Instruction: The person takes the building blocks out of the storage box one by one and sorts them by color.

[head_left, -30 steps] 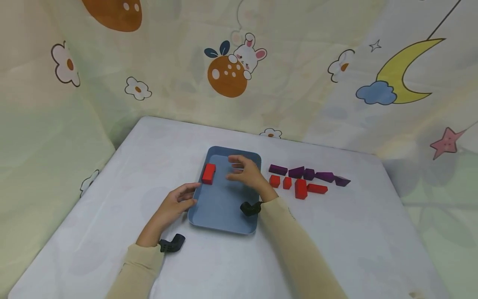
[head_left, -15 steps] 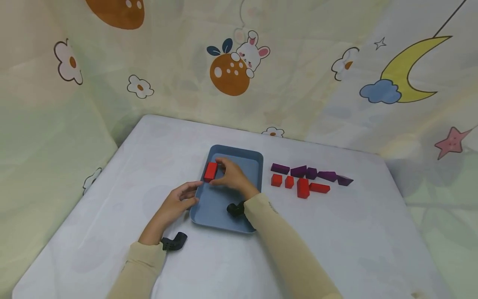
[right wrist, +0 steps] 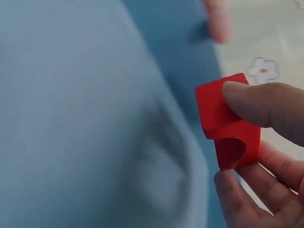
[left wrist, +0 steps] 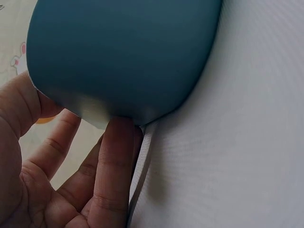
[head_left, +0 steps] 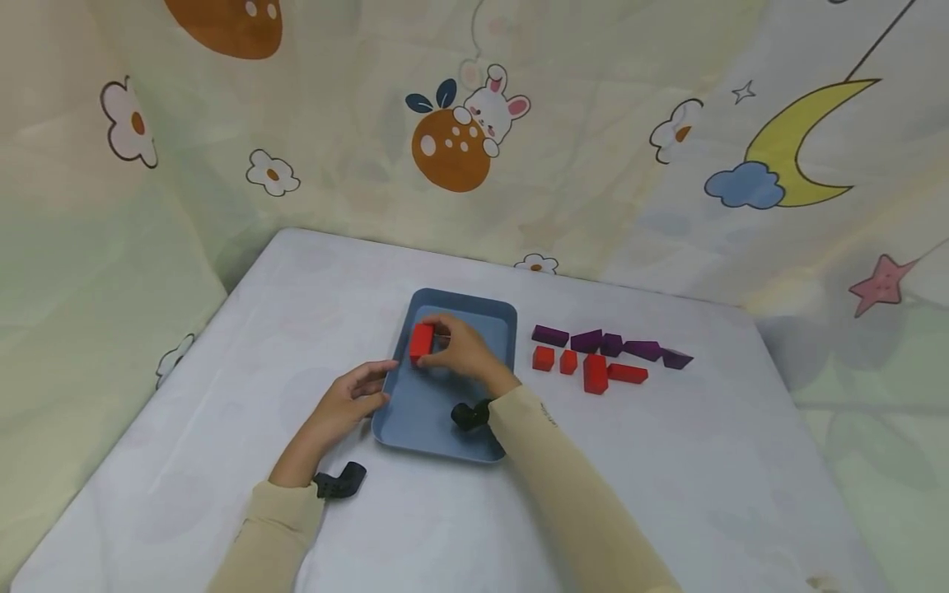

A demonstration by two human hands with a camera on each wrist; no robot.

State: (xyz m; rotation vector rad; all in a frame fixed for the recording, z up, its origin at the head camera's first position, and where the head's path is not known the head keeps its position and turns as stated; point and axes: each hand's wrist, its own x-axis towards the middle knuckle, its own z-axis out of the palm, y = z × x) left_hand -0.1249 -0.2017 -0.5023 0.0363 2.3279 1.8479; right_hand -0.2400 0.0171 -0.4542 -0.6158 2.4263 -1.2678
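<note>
In the head view my right hand [head_left: 465,352] pinches a red block [head_left: 422,343] over the left part of a blue tray [head_left: 437,420]. Close up in the right wrist view, the thumb lies on one face of this red block [right wrist: 221,111] and the fingertips are under it; one side shows a dark rounded hollow. My left hand [head_left: 344,412] rests against the tray's left rim, fingers extended and thumb apart. The left wrist view has its fingers [left wrist: 114,175] touching the outer wall of the tray [left wrist: 123,52]; some fingertips are hidden behind the tray.
Right of the tray several purple blocks [head_left: 550,336] lie in a row on the white table [head_left: 652,478]. Below them is a row of several red blocks [head_left: 596,374]. A patterned cloth [head_left: 593,123] hangs behind the table.
My right hand has moved left across the tray and closed on the red block, which now sits slightly farther from the left rim. The left hand stays at the rim.
</note>
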